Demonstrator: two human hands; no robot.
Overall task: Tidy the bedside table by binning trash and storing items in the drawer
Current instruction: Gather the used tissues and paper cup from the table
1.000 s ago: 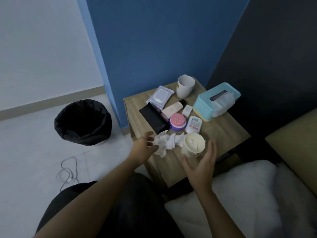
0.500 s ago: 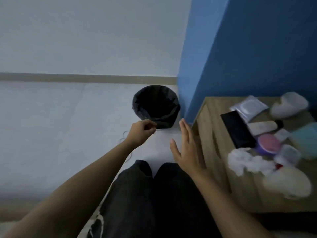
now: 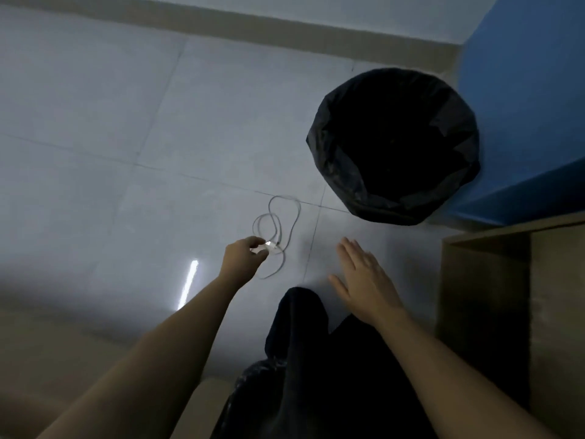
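Note:
A thin white cable lies coiled on the tiled floor, left of a bin lined with a black bag. My left hand is down at the cable's plug end, fingers pinched around the small white plug. My right hand hovers flat and empty above the floor, fingers spread, to the right of the cable. The side of the wooden bedside table fills the right edge; its top and the things on it are out of view.
A blue wall stands behind the bin. My dark trouser legs fill the lower middle. A beige skirting strip runs along the far wall. Pale floor tiles spread to the left.
My view has swung from the tabletop down to the floor. My left hand went from the tissue area down to the cable and closed on its plug; my right hand left the cup.

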